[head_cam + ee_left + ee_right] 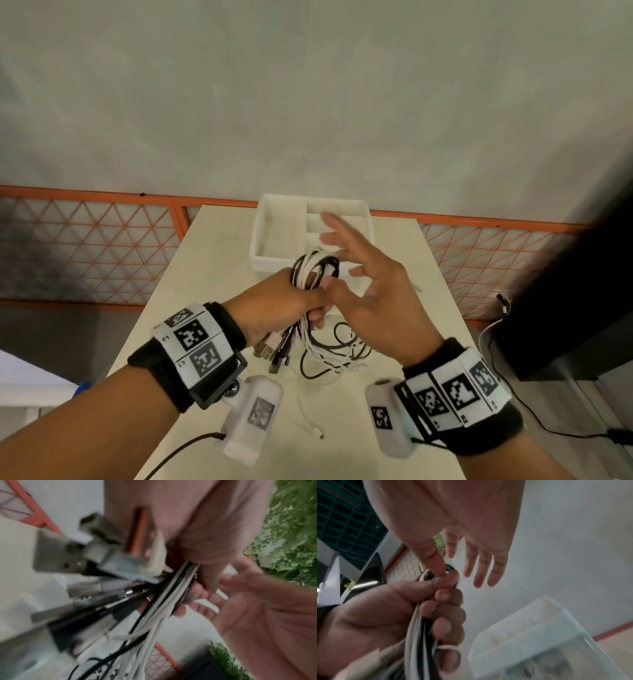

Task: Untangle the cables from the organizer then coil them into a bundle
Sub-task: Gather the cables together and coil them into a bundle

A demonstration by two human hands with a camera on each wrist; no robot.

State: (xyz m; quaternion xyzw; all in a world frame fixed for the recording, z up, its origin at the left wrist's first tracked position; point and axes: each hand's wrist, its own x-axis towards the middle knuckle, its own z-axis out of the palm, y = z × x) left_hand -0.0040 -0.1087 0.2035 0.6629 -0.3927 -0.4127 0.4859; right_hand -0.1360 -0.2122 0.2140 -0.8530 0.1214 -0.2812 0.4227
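Observation:
My left hand (291,306) grips a bundle of black and white cables (317,270) in its fist, above the table. Loops of the bundle stick out above the fist, and the loose ends (332,354) trail down onto the table. Several USB plugs (75,555) fan out below the fist. In the right wrist view the left hand (393,615) has its fingers curled round the cables (419,628). My right hand (366,287) is beside the bundle with straight, spread fingers, its thumb (436,563) touching the top loop. The white organizer (274,240) stands just behind.
The beige table (212,294) is narrow, with a white cable end (313,428) lying near its front. An orange mesh fence (85,253) runs behind it. A black block (565,308) stands to the right, with cords (493,329) on the floor.

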